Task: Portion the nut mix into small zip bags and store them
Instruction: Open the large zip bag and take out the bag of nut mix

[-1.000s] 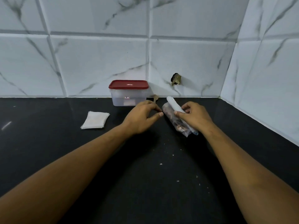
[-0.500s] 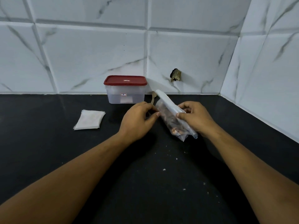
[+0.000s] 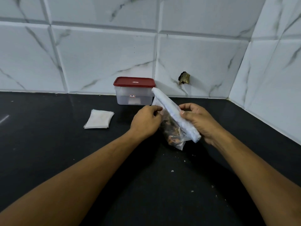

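Centre of frame: right hand grips the nut-mix bag by its rolled white top, left hand seemingly pinches its side; likely opening it, next unrolling before filling the small zip bags at left.

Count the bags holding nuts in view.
1: the nut bag, gripped by the left hand and right hand. The flat bag stack to its left looks empty; the red-lidded box may hide more.

surface: we see black, white-flecked
wall tiles: white, grey-veined
container lid: dark red
nut bag: clear, brown contents
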{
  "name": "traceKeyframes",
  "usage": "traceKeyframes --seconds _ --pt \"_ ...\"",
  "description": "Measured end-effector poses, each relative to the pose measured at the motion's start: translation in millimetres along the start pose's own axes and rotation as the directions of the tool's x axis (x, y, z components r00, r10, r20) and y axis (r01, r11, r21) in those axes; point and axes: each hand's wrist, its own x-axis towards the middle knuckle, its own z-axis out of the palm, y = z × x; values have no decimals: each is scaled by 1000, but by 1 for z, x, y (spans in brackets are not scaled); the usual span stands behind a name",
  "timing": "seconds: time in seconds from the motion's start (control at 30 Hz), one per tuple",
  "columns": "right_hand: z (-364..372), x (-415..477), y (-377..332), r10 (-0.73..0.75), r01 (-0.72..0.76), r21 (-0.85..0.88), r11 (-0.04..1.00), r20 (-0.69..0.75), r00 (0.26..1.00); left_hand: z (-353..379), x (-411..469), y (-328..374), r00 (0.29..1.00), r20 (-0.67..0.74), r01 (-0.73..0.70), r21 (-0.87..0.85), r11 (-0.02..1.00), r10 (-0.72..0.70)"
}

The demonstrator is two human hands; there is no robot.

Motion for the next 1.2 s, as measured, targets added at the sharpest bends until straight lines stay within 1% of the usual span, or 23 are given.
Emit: traceKeyframes --seconds 0.07,0.13,0.2,0.27,0.33,0.37,0.43,0.53,0.6,0.73,0.83,0.87,0.9,0.97,1.07,1.1,1.2 --pt "-2 0 0 -15 18 -113 993 30 999 0 -3 7 998 57 -17 -20 1000 18" --pt "-1 0 1 -35 43 -197 979 46 998 1 -4 10 996 87 -8 -93 996 16" --pt "0 -2 0 -45 56 -218 974 52 998 2 -4 11 994 112 41 -219 975 -17" --pt "1 -5 -2 -36 52 -198 979 87 996 4 -3 10 986 165 94 -334 938 -40" --pt "2 -4 0 -18 42 -245 969 98 995 5 -2 10 974 225 135 -433 891 -38" --pt "2 -3 2 -15 38 -294 955 82 997 6 -2 11 973 230 133 -459 878 -28" --pt "4 0 4 -31 35 -341 939 17 999 5 -2 10 988 153 93 -491 866 -19" --pt "4 1 1 -51 18 -260 966 -118 992 0 2 5 995 -8 75 -571 818 -96" --pt "2 -1 -3 -41 7 -206 978 -163 986 -2 4 2 988 -45 96 -590 802 -151" --pt "0 -2 -3 18 -31 -77 997 -162 987 1 1 3 984 -25 134 -546 827 -176" --pt "1 -3 -6 66 -59 56 997 -140 988 1 -1 8 982 22 166 -551 818 -185" --pt "2 -3 -6 64 -55 63 996 -141 988 2 -2 10 982 37 175 -551 816 -186" --pt "1 -4 -6 44 -41 23 999 -154 987 2 -2 11 982 46 177 -551 815 -183" --pt "-1 -3 -5 -40 12 -141 990 -192 981 2 -4 12 982 47 180 -555 812 -185" --pt "-7 -3 -3 -204 121 -349 929 -209 957 1 -5 13 979 41 188 -575 796 -201" --pt "-9 -1 -2 -240 135 -416 899 -210 948 0 -5 12 979 38 185 -579 794 -201" --pt "-10 -1 0 -230 96 -604 791 -148 962 -1 -5 12 982 24 166 -579 798 -186"
